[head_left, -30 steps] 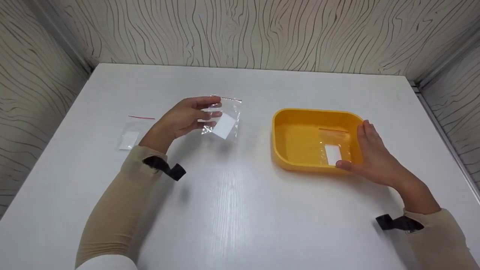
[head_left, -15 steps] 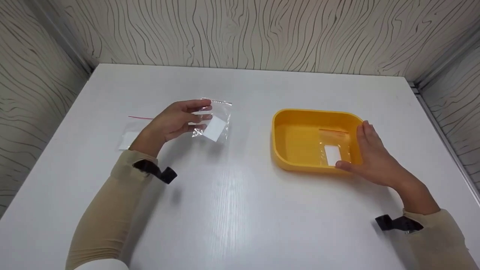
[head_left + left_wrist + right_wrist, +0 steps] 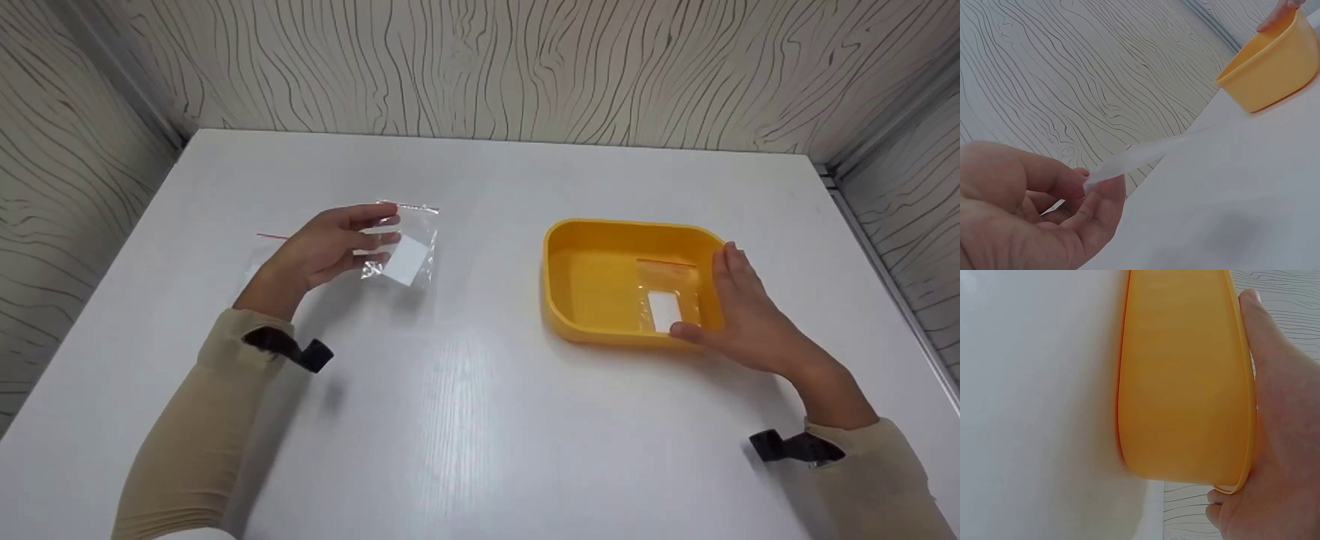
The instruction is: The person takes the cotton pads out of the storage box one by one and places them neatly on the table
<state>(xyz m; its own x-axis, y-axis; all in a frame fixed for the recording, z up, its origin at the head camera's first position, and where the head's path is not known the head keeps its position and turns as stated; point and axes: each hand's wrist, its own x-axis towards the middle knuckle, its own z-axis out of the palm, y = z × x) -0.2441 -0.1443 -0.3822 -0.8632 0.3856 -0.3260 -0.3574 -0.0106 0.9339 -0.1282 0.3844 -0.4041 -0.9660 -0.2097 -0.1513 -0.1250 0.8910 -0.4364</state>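
Note:
My left hand (image 3: 322, 244) pinches a clear zip bag (image 3: 421, 223) above the white table, left of its middle. A white rectangular piece shows inside that bag. The left wrist view catches the bag (image 3: 1134, 157) nearly edge-on between thumb and fingers. Over at the right, a yellow plastic bin (image 3: 596, 289) stands on the table. Its right end is touched by my right hand (image 3: 757, 322), with fairly straight fingers along the right rim and the thumb on the near rim. Inside the bin lies another zip bag (image 3: 666, 274) with a red seal line and a white piece.
A further zip bag with a red seal line (image 3: 271, 236) lies on the table (image 3: 480, 420), mostly hidden behind my left hand and wrist. A wood-patterned wall panel (image 3: 480, 67) rises along the table's back edge. Similar panels stand at both sides.
My left hand has moved left and slightly nearer with the zip bag, away from the bin, and now covers most of the bag on the table. The right hand and bin stay put.

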